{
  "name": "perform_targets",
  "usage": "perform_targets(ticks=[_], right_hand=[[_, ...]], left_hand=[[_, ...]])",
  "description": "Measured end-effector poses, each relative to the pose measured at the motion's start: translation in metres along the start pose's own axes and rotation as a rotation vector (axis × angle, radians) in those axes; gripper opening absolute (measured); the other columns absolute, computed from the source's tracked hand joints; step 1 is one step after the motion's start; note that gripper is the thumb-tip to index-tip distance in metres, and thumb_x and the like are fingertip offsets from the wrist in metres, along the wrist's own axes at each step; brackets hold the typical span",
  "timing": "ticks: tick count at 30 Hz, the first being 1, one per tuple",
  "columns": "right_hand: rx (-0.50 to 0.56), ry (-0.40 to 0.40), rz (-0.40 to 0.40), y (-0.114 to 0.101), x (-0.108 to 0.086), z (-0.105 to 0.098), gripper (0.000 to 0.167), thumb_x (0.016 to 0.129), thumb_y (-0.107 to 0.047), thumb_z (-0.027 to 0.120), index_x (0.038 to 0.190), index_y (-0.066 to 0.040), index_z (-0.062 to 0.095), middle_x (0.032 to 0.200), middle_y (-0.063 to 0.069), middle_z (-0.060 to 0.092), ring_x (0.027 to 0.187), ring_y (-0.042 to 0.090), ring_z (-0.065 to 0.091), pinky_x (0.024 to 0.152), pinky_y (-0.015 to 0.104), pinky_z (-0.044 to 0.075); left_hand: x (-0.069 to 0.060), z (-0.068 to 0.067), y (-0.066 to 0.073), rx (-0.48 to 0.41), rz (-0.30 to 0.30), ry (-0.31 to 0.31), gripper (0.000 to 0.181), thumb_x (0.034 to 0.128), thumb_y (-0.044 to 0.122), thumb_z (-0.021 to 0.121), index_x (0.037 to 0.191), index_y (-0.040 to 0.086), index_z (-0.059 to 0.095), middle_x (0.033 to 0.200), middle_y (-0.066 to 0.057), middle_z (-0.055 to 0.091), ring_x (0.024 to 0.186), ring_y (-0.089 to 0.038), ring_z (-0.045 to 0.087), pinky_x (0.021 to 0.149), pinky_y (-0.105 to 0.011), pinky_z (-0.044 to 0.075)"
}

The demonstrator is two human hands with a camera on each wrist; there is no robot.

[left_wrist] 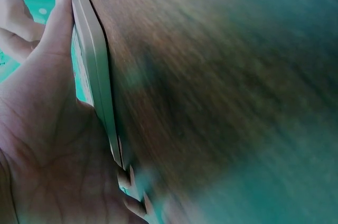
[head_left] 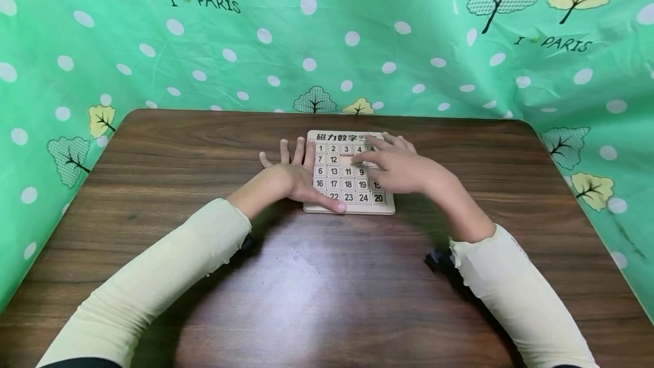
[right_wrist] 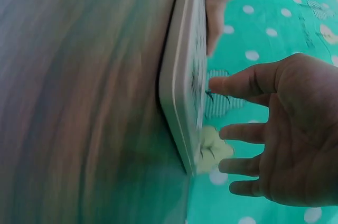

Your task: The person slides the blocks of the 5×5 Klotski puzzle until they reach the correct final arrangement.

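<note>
A number puzzle board (head_left: 349, 207) with numbered tiles lies flat on the table. My left hand (head_left: 288, 180) is spread at its left side, thumb on the lower frame and fingers straight along the left edge; the left wrist view shows the palm (left_wrist: 50, 145) beside the board's edge (left_wrist: 95, 49). Over the upper right tiles reaches my right hand (head_left: 409, 169), fingers extended, covering part of the board. An empty slot shows in the second row, right of tile 12. In the right wrist view, the right hand (right_wrist: 301, 134) is above the board's face (right_wrist: 182, 76), fingers slightly apart.
The dark wooden table (head_left: 286, 288) extends around the board on all sides. Behind it hangs a green dotted curtain (head_left: 286, 33) with printed trees. Both forearms wear pale sleeves (head_left: 168, 266), with dark wrist devices (head_left: 438, 261) beneath.
</note>
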State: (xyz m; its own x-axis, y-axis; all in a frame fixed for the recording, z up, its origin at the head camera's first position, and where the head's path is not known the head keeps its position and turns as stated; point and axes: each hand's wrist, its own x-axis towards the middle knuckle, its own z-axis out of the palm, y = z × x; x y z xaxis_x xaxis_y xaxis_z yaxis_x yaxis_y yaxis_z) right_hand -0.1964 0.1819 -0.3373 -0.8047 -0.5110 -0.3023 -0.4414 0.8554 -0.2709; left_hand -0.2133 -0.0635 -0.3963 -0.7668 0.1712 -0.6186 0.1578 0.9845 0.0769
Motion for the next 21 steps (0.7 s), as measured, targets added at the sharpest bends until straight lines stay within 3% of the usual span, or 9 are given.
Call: perform_targets(ticks=[7, 16, 21], right_hand=[[0.005, 0.002, 0.009, 0.0102, -0.0098, -0.0031, 0.047, 0.109, -0.020, 0.055, 0.153, -0.023, 0.072, 0.187, 0.025, 0.024, 0.172, 0.062, 0.013, 0.134, 0.086, 0.010], [0.003, -0.006, -0.017, 0.0026, -0.0126, -0.0027, 0.042, 0.112, -0.024, 0.058, 0.150, -0.026, 0.074, 0.186, 0.026, 0.027, 0.171, 0.064, 0.016, 0.133, 0.086, 0.011], [0.000, 0.001, 0.023, 0.0044, -0.0109, -0.0036, 0.046, 0.110, -0.021, 0.056, 0.153, -0.024, 0.072, 0.187, 0.025, 0.025, 0.172, 0.063, 0.014, 0.134, 0.086, 0.011]], left_hand=[[-0.0004, 0.0004, 0.0010, -0.003, -0.005, 0.004, 0.180, 0.0574, 0.117, 0.062, 0.168, 0.021, -0.044, 0.181, -0.008, -0.043, 0.168, -0.048, -0.035, 0.126, -0.093, -0.004], [-0.0066, -0.0021, 0.0032, -0.019, 0.005, 0.006, 0.179, 0.0607, 0.115, 0.064, 0.169, 0.021, -0.043, 0.181, -0.009, -0.043, 0.169, -0.047, -0.033, 0.126, -0.094, -0.004], [-0.0054, -0.0010, 0.0012, -0.018, 0.009, 0.013, 0.183, 0.0546, 0.119, 0.061, 0.169, 0.021, -0.043, 0.182, -0.008, -0.042, 0.170, -0.047, -0.032, 0.127, -0.093, -0.004]])
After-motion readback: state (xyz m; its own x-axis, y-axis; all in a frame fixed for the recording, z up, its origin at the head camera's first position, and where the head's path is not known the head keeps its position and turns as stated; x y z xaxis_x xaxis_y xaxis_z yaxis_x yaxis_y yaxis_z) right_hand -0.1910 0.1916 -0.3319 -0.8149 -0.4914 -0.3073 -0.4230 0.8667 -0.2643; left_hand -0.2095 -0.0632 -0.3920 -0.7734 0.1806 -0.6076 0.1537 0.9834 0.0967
